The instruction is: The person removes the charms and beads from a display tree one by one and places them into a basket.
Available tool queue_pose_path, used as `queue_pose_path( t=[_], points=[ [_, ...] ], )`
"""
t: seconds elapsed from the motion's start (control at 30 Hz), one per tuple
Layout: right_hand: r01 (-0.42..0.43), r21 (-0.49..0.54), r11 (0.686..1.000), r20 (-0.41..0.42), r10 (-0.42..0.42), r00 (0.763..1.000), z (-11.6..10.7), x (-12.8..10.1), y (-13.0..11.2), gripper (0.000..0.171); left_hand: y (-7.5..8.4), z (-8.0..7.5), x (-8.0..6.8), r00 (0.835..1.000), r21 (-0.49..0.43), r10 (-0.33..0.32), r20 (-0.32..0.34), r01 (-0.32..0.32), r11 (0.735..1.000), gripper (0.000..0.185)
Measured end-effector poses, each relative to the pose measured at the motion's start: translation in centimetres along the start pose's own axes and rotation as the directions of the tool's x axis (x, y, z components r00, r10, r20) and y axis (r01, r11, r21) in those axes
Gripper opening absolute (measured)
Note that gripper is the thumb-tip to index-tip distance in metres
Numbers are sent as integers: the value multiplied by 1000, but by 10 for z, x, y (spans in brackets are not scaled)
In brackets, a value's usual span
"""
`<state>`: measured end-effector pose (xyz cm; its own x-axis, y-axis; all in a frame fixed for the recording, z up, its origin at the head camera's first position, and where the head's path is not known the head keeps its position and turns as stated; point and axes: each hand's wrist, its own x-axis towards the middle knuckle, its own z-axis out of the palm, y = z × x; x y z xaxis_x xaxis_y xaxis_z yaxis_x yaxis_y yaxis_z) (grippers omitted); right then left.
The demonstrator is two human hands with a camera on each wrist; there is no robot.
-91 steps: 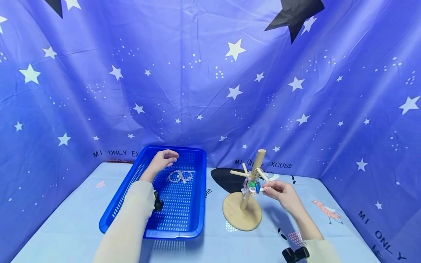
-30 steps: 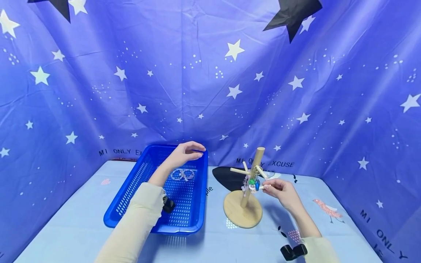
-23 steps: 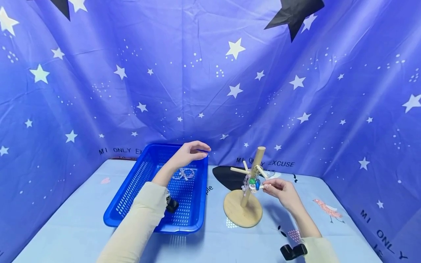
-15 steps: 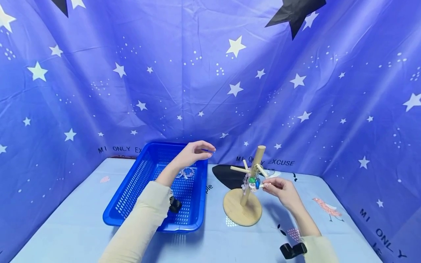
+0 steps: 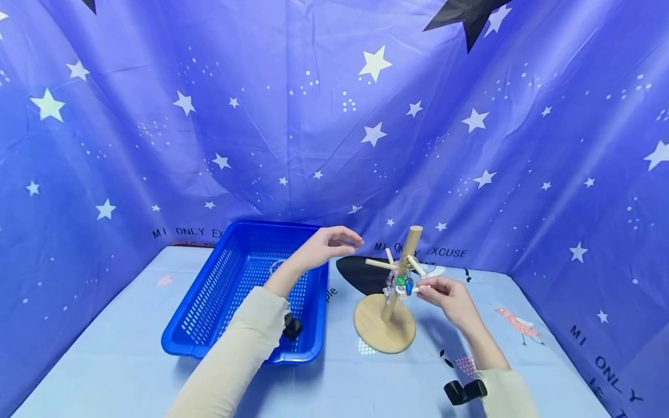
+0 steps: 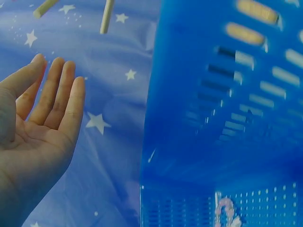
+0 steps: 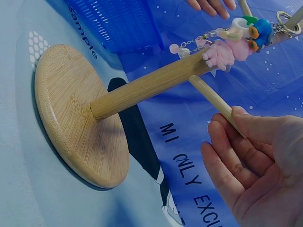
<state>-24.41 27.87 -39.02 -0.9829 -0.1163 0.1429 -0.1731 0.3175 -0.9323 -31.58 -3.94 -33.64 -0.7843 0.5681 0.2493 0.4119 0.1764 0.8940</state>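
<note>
While pinching peg [image 7: 213, 97] of stand [image 5: 384, 338] with right hand [image 5: 450, 297], frame right | with left hand [image 5: 324, 247] relaxed, seemingly empty, at centre near basket [image 5: 180, 347] | bracelet [image 6: 225, 202] inside basket; trinkets [image 7: 239, 48] on stand | likely step: steadying stand | next: probably lightly grasping trinkets

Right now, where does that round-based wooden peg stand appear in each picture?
Head: the round-based wooden peg stand sits low, right of centre.
Left wrist: only two wooden rod ends, seemingly its, at top left.
Right wrist: its post slants from left to upper right.
Shared landmark: the blue perforated plastic basket.
</note>
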Motion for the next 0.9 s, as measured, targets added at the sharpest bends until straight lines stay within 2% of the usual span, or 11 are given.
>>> queue_pose_path(
  t=[0.33,0.63,0.9],
  points=[
    [0,-2,1000,11,0,1000,-2,4,-1,28,5,17,12,998,-24,15,69,-13,1000,26],
    [7,21,1000,22,-8,1000,-2,7,-1,30,8,21,19,993,-34,18,116,-14,999,26],
    [-14,26,1000,13,13,1000,-2,6,0,31,10,23,22,994,-51,17,104,-11,999,26]
  ],
)
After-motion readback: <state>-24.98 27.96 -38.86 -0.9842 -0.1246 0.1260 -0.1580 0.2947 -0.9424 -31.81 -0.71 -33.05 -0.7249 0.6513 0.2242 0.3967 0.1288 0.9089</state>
